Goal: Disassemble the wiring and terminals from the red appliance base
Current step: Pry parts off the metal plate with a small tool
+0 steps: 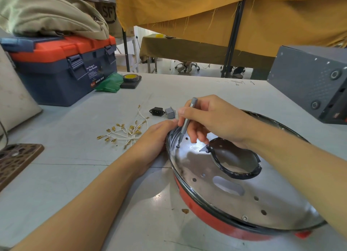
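Two bare hands work over a pale grey desk (pixel 78 175) that fills the lower frame, its top scuffed and marked with faint lines. Beyond its far edge hang mustard-yellow cloths (pixel 206 10), with dark metal poles and a second cloth-covered table further back over a light floor.

At the upper left sits a blue toolbox (pixel 62 72) with an orange lid; its label reads "WING BOX", the smaller print too small to make out. A beige bag (pixel 43 14) rests on its lid, and a cardboard box behind shows "SF". Just right of the toolbox lie a green bag (pixel 109 82) and a roll of tape (pixel 131 78) on a dark block. A grey perforated case (pixel 309 82) stands at the right edge.

The red appliance base (pixel 221 224) lies in the lower right, tilted, its shiny metal plate facing up. The right hand (pixel 212 117) pinches a grey screwdriver (pixel 185 123) between thumb and curled fingers, the tip set on a screw near the plate's upper left rim. The left hand (pixel 155 136) rests against that same rim from outside, its grip cupped round the edge with fingers curled.

Left of the hands, in mid-frame, a loose bundle of white wires with brass terminals (pixel 127 132) lies on the desk, apart from the base. Just above sit a black socket (pixel 156 112) and a grey switch (pixel 170 112), side by side.
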The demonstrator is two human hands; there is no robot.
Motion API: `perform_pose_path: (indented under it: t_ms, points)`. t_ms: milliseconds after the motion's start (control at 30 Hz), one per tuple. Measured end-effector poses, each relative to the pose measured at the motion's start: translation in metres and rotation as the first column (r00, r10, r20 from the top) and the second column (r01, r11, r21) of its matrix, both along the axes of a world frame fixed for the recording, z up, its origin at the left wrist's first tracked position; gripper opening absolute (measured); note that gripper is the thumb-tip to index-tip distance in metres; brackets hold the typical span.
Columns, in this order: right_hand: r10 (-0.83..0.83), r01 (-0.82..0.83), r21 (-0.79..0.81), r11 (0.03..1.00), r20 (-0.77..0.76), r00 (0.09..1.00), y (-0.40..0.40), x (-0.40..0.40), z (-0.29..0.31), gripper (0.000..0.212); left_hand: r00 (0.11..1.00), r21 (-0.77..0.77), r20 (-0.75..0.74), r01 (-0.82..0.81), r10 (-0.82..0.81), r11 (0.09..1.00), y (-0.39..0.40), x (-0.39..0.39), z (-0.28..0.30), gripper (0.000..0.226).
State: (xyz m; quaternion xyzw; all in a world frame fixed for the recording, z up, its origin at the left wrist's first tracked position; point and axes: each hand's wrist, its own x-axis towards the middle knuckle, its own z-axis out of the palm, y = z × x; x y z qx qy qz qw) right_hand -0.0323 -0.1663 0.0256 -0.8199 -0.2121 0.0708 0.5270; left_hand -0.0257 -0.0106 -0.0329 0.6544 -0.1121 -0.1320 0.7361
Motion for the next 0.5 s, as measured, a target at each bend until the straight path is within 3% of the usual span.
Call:
perform_pose_path:
  t_ms: [167, 300, 367, 500]
  points:
    - [-0.104, 0.103, 0.044, 0.994, 0.026, 0.994, 0.0079, -0.0006, -0.0034, 0.044, 1.000, 0.045, 0.015, -0.017, 0.017, 0.999, -0.0001, 0.0010, 0.0000, 0.030]
    - [-0.200, 0.302, -0.260, 0.917, 0.356, 0.913, 0.0087, -0.0010, -0.0020, 0.056, 1.000, 0.000, -0.023, 0.011, -0.011, 1.000, 0.0003, 0.0011, -0.0005, 0.037]
    - [-0.198, 0.361, -0.318, 0.877, 0.446, 0.873, 0.0095, -0.0006, -0.0018, 0.061, 1.000, 0.001, -0.024, 0.018, -0.018, 1.000, 0.0012, 0.0013, -0.0010, 0.038]
    - [-0.173, 0.298, -0.315, 0.901, 0.369, 0.913, 0.0088, -0.0012, 0.0003, 0.058, 1.000, 0.035, -0.010, 0.004, -0.004, 0.999, 0.0015, 0.0016, -0.0008, 0.040]
